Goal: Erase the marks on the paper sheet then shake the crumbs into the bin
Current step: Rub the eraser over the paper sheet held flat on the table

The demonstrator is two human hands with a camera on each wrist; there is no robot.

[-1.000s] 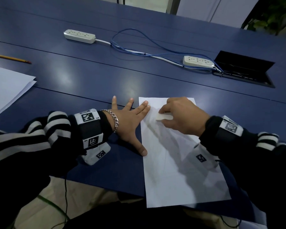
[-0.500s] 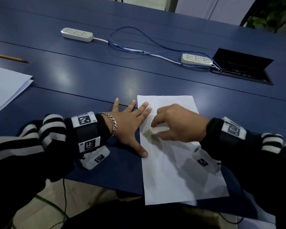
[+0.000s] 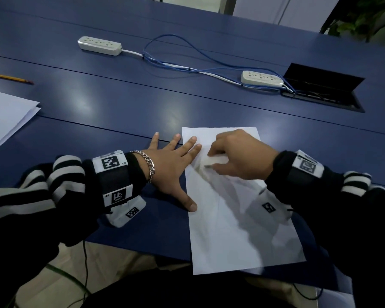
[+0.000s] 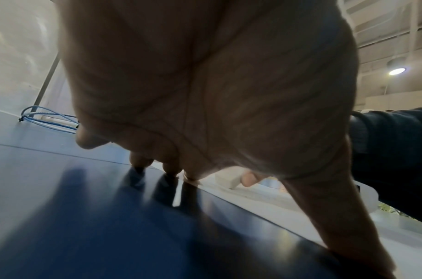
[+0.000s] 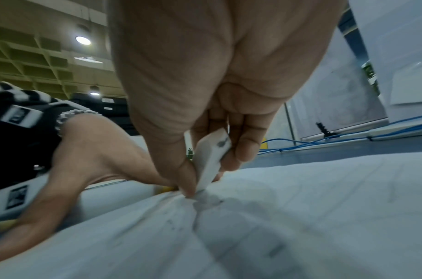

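Currently, the white eraser (image 3: 216,161) is pinched between thumb and fingers of the right hand (image 3: 240,157) and pressed edge-down onto the upper-left part of the paper sheet (image 3: 238,230). The left hand (image 3: 171,167) is laid flat with fingers spread wide, holding nothing; its index and middle fingertips and thumb tip are pressed on the sheet's left edge, at 9 o'clock from the eraser. The sheet is laid near the front edge of the blue table (image 3: 120,107), its long axis running from 6 towards 12 o'clock, tilted slightly left at the far end; its near edge overhangs the table. A ridge is seen in the right wrist view where the paper bunches beside the eraser (image 5: 211,160); a tear or crease is judged likely if strokes are driven towards the anchoring hand under heavy pressure. Slippage of the overhanging sheet is possible if the left hand is lifted. No bin is in view.
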